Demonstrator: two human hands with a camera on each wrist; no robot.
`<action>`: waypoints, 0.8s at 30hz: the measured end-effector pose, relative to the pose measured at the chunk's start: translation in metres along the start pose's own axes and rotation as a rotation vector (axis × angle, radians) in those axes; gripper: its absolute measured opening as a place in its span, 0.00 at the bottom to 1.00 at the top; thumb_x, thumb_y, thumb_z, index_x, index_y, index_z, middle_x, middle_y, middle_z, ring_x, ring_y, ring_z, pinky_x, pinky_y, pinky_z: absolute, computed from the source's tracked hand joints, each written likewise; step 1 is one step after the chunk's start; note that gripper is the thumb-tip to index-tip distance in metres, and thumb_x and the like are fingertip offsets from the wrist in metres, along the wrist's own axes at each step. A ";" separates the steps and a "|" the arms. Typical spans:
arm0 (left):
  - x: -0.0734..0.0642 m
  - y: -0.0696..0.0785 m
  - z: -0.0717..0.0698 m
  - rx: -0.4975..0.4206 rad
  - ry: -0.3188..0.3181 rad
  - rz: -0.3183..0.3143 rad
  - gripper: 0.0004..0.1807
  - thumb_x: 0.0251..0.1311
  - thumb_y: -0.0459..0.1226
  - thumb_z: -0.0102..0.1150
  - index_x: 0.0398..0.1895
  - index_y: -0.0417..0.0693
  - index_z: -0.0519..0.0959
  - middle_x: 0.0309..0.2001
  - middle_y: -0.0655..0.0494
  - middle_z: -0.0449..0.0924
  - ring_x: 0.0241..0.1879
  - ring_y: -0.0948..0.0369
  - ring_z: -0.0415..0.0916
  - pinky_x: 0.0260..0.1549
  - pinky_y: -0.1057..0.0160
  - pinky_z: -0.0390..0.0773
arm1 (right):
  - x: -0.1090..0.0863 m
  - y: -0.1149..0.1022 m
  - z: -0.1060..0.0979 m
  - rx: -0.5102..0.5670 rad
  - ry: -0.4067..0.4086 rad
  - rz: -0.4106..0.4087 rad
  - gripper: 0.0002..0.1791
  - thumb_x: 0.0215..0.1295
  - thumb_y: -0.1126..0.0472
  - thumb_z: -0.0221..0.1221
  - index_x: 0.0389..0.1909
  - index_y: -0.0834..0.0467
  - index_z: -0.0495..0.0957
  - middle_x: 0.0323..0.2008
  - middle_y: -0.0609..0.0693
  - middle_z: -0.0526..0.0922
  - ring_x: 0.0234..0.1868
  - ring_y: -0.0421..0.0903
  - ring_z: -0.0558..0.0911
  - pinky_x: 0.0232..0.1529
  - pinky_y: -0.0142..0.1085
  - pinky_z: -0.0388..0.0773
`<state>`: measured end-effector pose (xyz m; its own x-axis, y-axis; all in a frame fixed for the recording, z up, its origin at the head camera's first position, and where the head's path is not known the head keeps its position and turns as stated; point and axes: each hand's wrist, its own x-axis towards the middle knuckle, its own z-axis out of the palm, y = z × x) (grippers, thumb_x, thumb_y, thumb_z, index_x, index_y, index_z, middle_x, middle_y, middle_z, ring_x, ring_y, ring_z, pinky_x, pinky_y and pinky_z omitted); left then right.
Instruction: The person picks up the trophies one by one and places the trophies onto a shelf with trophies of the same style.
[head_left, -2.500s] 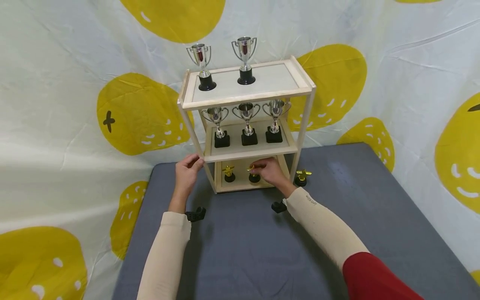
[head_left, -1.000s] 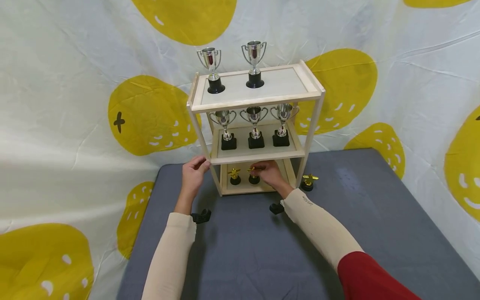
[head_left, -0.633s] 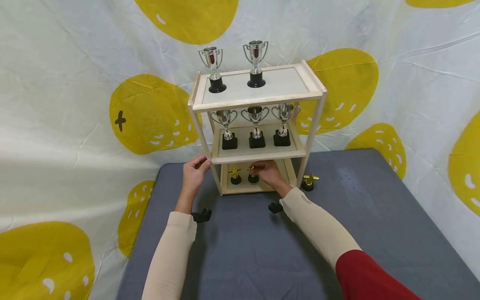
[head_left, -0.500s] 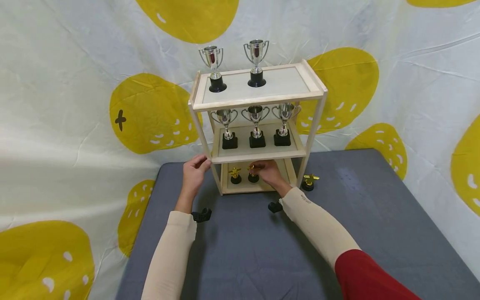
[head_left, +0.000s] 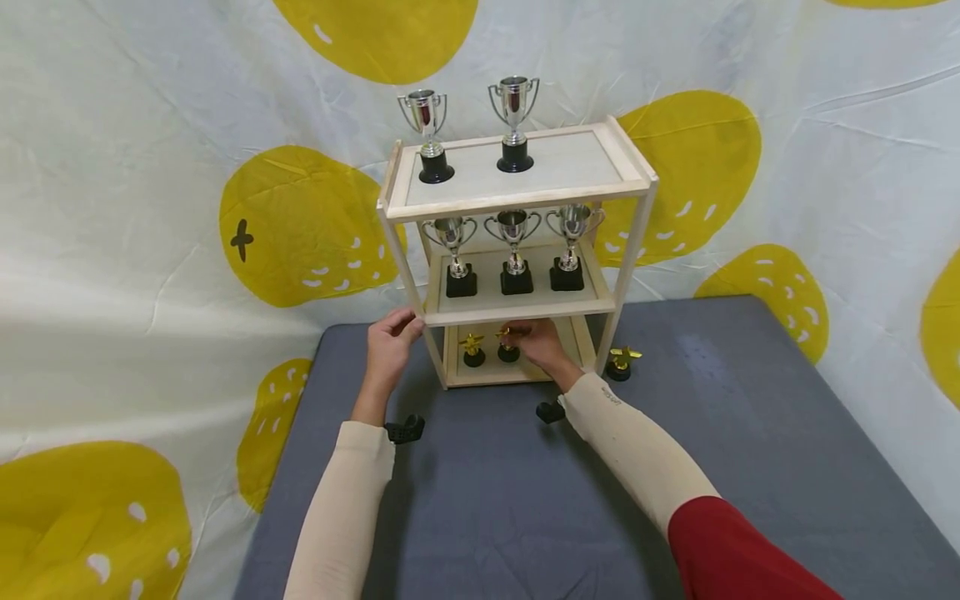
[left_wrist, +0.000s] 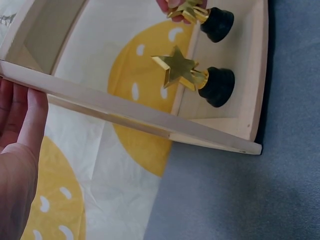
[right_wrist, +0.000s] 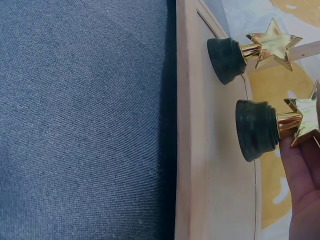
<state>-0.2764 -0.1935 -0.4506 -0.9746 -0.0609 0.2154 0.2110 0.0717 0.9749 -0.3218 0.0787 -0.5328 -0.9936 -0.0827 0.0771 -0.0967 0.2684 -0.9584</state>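
My right hand (head_left: 538,343) reaches into the bottom tier of a pale wooden shelf (head_left: 517,312). It pinches a gold star trophy (right_wrist: 257,129) by its star, with the black base upright on or just over the board. A second star trophy (left_wrist: 215,85) stands to the left on that same tier. My left hand (head_left: 387,354) holds the shelf's left front post near the middle tier, its fingertips partly hidden by the wood in the left wrist view. A third star trophy (head_left: 621,364) stands on the grey cloth outside the shelf, to the right.
Three silver cup trophies, one of them central (head_left: 515,250), line the middle tier. The top tier bears a left silver cup (head_left: 432,137) and a taller one (head_left: 514,125). Grey cloth (head_left: 487,500) covers the table; a patterned curtain (head_left: 150,208) hangs behind.
My right hand has shifted the pinched star trophy slightly left, closer to the other star trophy on the bottom tier. My left hand keeps its hold on the post. The head view has shifted a little.
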 end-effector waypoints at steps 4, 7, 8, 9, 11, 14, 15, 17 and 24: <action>0.000 0.000 0.001 -0.004 0.005 -0.002 0.15 0.70 0.27 0.62 0.56 0.26 0.82 0.46 0.53 0.81 0.42 0.72 0.82 0.46 0.75 0.85 | 0.001 0.001 0.001 0.014 -0.011 0.021 0.11 0.65 0.67 0.70 0.47 0.67 0.89 0.43 0.62 0.91 0.36 0.42 0.88 0.38 0.35 0.84; 0.000 0.000 0.001 0.001 0.006 -0.005 0.15 0.71 0.28 0.61 0.57 0.26 0.82 0.47 0.51 0.82 0.42 0.72 0.82 0.46 0.75 0.85 | 0.002 0.002 0.002 0.022 -0.016 0.021 0.12 0.65 0.67 0.70 0.47 0.67 0.89 0.43 0.62 0.91 0.35 0.38 0.88 0.40 0.35 0.86; 0.000 0.000 0.000 0.003 0.006 -0.005 0.15 0.71 0.28 0.61 0.57 0.27 0.82 0.47 0.51 0.82 0.43 0.72 0.82 0.46 0.75 0.85 | 0.003 0.002 0.002 0.021 -0.017 0.020 0.12 0.65 0.67 0.70 0.47 0.67 0.89 0.43 0.62 0.91 0.35 0.37 0.87 0.39 0.34 0.85; 0.001 0.000 0.000 0.006 0.005 -0.005 0.15 0.71 0.28 0.61 0.57 0.27 0.82 0.48 0.51 0.82 0.43 0.72 0.82 0.46 0.75 0.85 | 0.003 0.002 0.003 0.014 -0.017 0.016 0.12 0.65 0.66 0.70 0.46 0.67 0.89 0.43 0.62 0.91 0.34 0.36 0.87 0.38 0.32 0.84; 0.001 0.000 0.000 0.006 0.003 -0.005 0.16 0.71 0.28 0.61 0.57 0.27 0.82 0.47 0.52 0.82 0.43 0.72 0.82 0.47 0.74 0.86 | 0.004 0.002 0.003 0.015 -0.017 0.012 0.11 0.64 0.67 0.70 0.46 0.67 0.89 0.44 0.62 0.91 0.34 0.36 0.87 0.36 0.29 0.82; 0.001 0.000 0.000 0.004 0.003 -0.005 0.16 0.71 0.29 0.61 0.57 0.27 0.82 0.47 0.55 0.81 0.44 0.72 0.82 0.47 0.75 0.85 | 0.005 0.002 0.003 0.005 -0.020 0.006 0.11 0.65 0.66 0.70 0.46 0.66 0.89 0.45 0.63 0.91 0.33 0.36 0.86 0.35 0.26 0.79; 0.001 0.000 0.000 0.002 0.003 -0.004 0.16 0.71 0.29 0.61 0.57 0.27 0.82 0.47 0.56 0.81 0.44 0.72 0.82 0.47 0.75 0.85 | 0.005 0.002 0.003 0.007 -0.020 0.008 0.11 0.65 0.66 0.70 0.46 0.66 0.89 0.45 0.63 0.91 0.33 0.35 0.85 0.35 0.27 0.79; 0.001 0.001 -0.001 -0.001 0.004 -0.004 0.16 0.71 0.28 0.61 0.57 0.27 0.82 0.47 0.56 0.81 0.44 0.72 0.82 0.47 0.75 0.85 | 0.006 0.002 0.003 0.013 -0.020 0.008 0.11 0.65 0.67 0.70 0.46 0.67 0.89 0.45 0.63 0.91 0.33 0.34 0.85 0.36 0.29 0.82; 0.001 -0.001 -0.001 0.006 -0.004 -0.007 0.16 0.71 0.29 0.61 0.58 0.28 0.82 0.49 0.52 0.81 0.44 0.72 0.82 0.47 0.75 0.85 | 0.007 0.004 0.004 0.027 -0.025 0.030 0.11 0.64 0.66 0.70 0.46 0.66 0.89 0.46 0.64 0.90 0.32 0.33 0.84 0.37 0.30 0.83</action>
<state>-0.2774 -0.1947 -0.4510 -0.9764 -0.0577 0.2082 0.2036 0.0774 0.9760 -0.3285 0.0752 -0.5373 -0.9942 -0.0990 0.0421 -0.0653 0.2446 -0.9674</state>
